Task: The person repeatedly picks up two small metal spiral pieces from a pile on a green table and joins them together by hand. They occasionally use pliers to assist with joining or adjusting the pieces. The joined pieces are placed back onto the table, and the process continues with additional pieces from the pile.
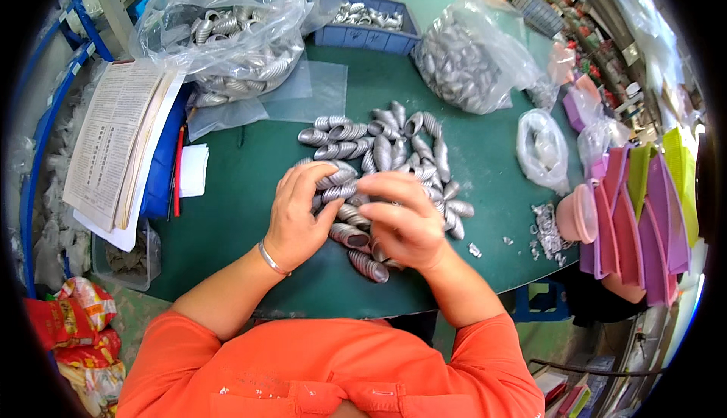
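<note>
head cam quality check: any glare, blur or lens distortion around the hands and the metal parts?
Head view: strong fisheye, table edge bows, corners vignette black. Even, bright light; soft shadows under the left hand and right hand. Glare on the clear bags; small highlights on the ribbed metal parts. Right fingertips slightly motion-blurred; centre sharp, rim softer.

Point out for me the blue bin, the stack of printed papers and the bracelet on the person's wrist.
blue bin [369, 38]: head view, on its front wall.
stack of printed papers [113, 134]: head view, middle of the top sheet.
bracelet [271, 260]: head view, on the band across the left wrist.
</note>
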A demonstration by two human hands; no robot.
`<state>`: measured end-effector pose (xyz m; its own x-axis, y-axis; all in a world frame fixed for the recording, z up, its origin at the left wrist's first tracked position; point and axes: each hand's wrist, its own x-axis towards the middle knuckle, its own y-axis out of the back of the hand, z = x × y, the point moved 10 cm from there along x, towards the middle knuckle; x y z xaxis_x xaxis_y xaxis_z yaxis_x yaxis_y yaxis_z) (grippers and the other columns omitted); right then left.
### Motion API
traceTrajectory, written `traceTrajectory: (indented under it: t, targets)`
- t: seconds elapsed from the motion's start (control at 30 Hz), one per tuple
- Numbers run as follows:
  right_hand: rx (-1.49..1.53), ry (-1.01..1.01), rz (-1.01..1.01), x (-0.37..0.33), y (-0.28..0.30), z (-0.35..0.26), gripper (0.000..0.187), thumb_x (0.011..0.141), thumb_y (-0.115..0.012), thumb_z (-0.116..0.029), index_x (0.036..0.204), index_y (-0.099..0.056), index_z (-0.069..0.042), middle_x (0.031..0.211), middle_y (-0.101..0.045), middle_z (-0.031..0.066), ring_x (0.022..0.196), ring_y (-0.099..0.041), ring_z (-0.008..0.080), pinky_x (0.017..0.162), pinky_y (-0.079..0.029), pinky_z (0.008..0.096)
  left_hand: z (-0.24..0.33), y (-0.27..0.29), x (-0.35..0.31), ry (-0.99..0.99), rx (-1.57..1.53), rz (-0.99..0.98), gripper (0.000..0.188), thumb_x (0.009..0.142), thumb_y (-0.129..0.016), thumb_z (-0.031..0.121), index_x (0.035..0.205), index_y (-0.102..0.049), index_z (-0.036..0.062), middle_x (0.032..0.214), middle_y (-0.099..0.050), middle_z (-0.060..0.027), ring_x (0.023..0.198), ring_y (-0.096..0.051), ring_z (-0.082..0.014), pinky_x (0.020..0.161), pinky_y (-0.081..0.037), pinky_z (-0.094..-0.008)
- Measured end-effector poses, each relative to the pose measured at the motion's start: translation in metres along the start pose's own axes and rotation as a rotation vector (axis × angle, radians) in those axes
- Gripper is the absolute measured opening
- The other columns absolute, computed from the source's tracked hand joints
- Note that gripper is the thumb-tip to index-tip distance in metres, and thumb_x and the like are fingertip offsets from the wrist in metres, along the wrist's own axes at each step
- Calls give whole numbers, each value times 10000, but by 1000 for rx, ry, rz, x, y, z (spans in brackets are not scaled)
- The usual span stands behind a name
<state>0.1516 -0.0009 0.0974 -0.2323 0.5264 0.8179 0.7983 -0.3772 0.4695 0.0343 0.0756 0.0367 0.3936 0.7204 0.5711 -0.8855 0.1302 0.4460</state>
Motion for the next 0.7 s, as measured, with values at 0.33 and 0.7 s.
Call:
traceTrajectory:
  t: [0.33,0.7]
  targets:
    - [-706,-632,37,100,225,228,339,860,-545,-219,1131,-661,-54,1039,-679,183,968,-652,277,885,-476,340,-12,-37,-15,14,223,-289,451,783,-686,156,1207,-536,111,1324,-439,-143,1254,-416,-337,1063,-218,-593]
    - [-814,141,-207,116,66,118,95,818,-639,-81,898,-665,-35,816,-650,150,792,-598,366,715,-480,427,3,-25,-13,-123,41,-155,131,722,-690,33,844,-649,53,994,-586,-102,922,-561,-306,807,-444,-391]
